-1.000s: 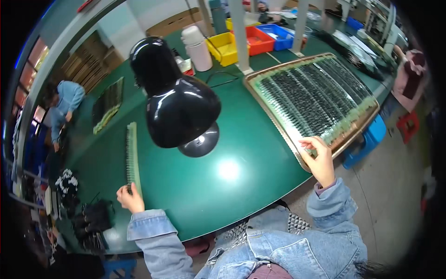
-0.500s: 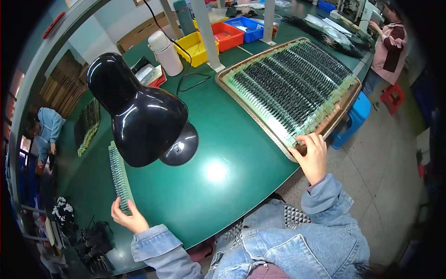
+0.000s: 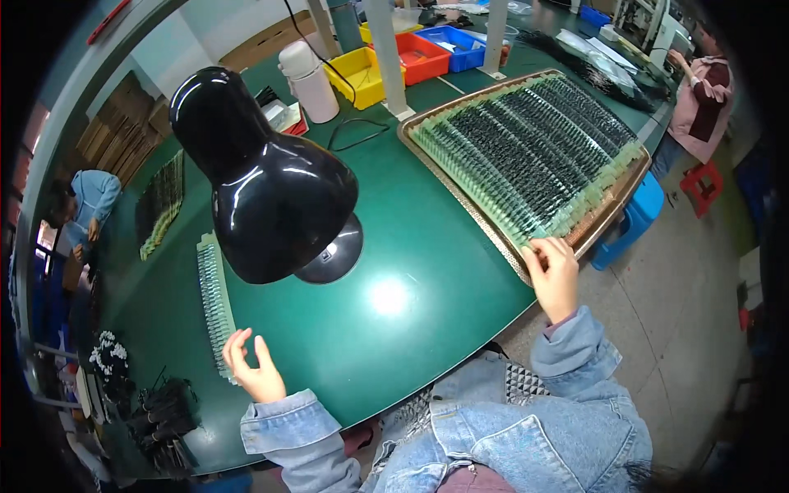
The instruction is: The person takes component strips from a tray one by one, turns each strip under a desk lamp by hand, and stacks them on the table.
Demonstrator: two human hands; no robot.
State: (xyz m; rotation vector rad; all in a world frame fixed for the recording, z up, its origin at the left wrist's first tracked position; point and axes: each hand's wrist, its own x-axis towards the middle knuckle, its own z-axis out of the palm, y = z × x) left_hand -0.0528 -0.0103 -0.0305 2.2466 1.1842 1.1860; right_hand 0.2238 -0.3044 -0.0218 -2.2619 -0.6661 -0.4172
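A shallow brown tray (image 3: 454, 191) holds rows of pale green strips (image 3: 503, 205), each packed with small dark pieces. At the tray's near corner my right hand (image 3: 555, 275) has thumb and fingers pinched together on the end of the nearest green strip. Over the green table, my left hand (image 3: 256, 371) is open with its fingers apart and curved. It is beside the near end of another strip bundle (image 3: 215, 296), pale green with dark pieces along it, which lies at the left. Whether its fingertips touch that bundle I cannot tell.
A black desk lamp (image 3: 279, 197) stands between the two strip groups. Behind are a pale flask (image 3: 310, 86) and yellow (image 3: 362, 78), red (image 3: 421, 59) and blue (image 3: 456, 49) bins. Dark bundles (image 3: 164, 419) lie at the near left. A blue stool (image 3: 637, 218) and co-workers are around the table.
My left hand has come away to the right from the strip bundle's near end, fingers spread. My right hand has tightened its pinch at the tray corner. The view has shifted slightly.
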